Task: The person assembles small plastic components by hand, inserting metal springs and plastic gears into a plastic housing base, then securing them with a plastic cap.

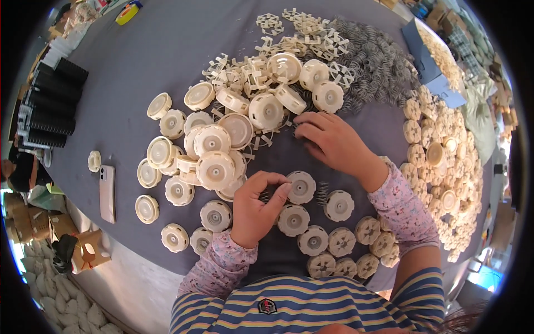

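My left hand (257, 210) is closed, its thumb and index finger pinching the near edge of a round cream plastic cap (302, 187) with a hub at its middle. A dark coil shows partly in the gap under its fingers. To the right of that cap stands a loose coil spring (322, 192). My right hand (332, 140) is over the cloth beside the pile of round caps (267, 111), fingers bent and apart, their tips slightly blurred. I see nothing in it. Similar caps lie by my left hand, one (293, 220) just below its thumb and another (216, 216) to its left.
Behind the pile lie thin cream clips (300, 42) and a heap of grey springs (370, 64). Many slotted discs (445, 183) cover the right side, near a blue box (425, 67). At left are a phone (107, 193), black stacked trays (55, 103) and yellow tape (127, 14).
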Action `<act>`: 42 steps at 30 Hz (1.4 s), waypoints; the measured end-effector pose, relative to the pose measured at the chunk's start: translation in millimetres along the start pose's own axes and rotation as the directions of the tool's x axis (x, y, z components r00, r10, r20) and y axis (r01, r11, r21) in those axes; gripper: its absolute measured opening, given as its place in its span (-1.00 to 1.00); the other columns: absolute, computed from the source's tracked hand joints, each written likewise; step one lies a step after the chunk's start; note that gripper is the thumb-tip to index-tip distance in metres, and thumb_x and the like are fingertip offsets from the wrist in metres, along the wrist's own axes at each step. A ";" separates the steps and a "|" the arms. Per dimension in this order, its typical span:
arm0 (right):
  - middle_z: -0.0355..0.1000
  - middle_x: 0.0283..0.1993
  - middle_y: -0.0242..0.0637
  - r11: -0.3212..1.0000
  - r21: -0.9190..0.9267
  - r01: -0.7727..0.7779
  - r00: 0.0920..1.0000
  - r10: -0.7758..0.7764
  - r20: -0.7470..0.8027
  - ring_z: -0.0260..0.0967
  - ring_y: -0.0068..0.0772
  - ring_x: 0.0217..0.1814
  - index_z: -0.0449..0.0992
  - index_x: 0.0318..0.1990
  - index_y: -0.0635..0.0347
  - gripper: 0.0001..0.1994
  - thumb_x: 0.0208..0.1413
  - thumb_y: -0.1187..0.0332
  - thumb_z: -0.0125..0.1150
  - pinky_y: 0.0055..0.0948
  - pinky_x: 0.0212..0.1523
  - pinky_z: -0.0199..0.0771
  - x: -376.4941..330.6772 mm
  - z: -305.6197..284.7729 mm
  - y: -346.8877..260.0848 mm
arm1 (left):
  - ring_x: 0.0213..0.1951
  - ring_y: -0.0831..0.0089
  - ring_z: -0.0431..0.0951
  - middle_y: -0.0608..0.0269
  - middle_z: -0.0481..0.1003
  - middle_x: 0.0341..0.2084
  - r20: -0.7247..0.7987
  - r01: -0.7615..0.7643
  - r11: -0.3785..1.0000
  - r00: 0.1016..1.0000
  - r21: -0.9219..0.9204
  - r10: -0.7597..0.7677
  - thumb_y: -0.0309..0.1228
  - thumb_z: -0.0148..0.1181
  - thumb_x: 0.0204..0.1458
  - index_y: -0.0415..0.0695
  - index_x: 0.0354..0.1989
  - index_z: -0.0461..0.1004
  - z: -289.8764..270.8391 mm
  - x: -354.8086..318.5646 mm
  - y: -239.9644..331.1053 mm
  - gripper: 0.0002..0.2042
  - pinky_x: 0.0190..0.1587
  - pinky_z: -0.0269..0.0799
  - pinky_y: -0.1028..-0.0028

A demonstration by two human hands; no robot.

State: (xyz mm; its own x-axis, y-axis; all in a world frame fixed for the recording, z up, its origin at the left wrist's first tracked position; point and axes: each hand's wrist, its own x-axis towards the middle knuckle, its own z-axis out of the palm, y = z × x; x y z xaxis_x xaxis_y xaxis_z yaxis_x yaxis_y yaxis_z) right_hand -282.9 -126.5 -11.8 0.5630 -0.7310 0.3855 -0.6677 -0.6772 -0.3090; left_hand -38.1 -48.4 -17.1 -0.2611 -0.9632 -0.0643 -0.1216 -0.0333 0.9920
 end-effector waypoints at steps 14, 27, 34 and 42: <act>0.53 0.10 -0.14 0.824 0.491 -0.282 0.952 0.305 0.034 0.56 -0.01 0.05 0.58 0.18 0.11 -0.49 0.03 0.41 0.55 -0.20 0.03 0.65 -59.3 -36.0 -115.3 | -0.33 0.63 0.55 0.25 0.56 -0.11 0.484 0.437 0.808 0.847 -0.395 -0.220 -0.50 0.27 0.32 -0.18 0.32 0.37 6.1 -17.9 5.0 -0.58 -0.38 0.51 0.63; 0.61 -0.04 -0.18 0.270 0.846 -0.459 0.740 0.643 0.196 0.63 -0.29 -0.06 0.69 0.08 0.20 -0.70 0.19 0.48 0.48 -0.36 -0.09 0.64 -141.5 -40.9 -136.0 | -0.34 0.61 0.58 0.25 0.56 -0.18 0.607 0.387 0.899 0.771 -0.207 -0.192 -0.57 0.36 0.23 -0.25 0.14 0.44 29.0 -36.7 15.0 -0.66 -0.30 0.51 0.60; 0.60 -0.01 -0.17 0.583 0.780 -0.226 0.807 0.561 -0.186 0.64 -0.26 -0.04 0.69 0.03 0.21 -0.65 0.07 0.55 0.56 -0.35 -0.05 0.67 -146.1 -42.6 -137.3 | -0.32 0.49 0.63 0.18 0.52 -0.12 0.826 0.842 0.425 0.477 -0.332 -0.300 -0.42 0.22 0.32 -0.24 0.20 0.38 26.7 -33.1 16.9 -0.65 -0.38 0.52 0.56; 0.58 -0.01 -0.21 0.067 0.926 -0.370 0.641 0.740 0.203 0.64 -0.43 0.00 0.64 0.04 0.30 -0.69 0.13 0.56 0.51 -0.45 0.00 0.69 -142.0 -35.6 -142.6 | -0.16 0.39 0.59 0.17 0.57 -0.11 0.477 0.254 0.947 0.869 -0.196 -0.134 -0.59 0.43 0.09 -0.23 0.14 0.53 38.1 -37.6 10.9 -0.59 -0.08 0.46 0.50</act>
State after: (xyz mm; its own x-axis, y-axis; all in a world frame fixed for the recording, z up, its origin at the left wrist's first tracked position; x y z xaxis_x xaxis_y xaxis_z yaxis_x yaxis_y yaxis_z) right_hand -285.0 76.9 8.4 -0.0348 -0.9868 -0.1579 0.1980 0.1481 -0.9689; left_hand -66.1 -2.3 -8.0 -0.6676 -0.7047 -0.2401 0.0067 -0.3282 0.9446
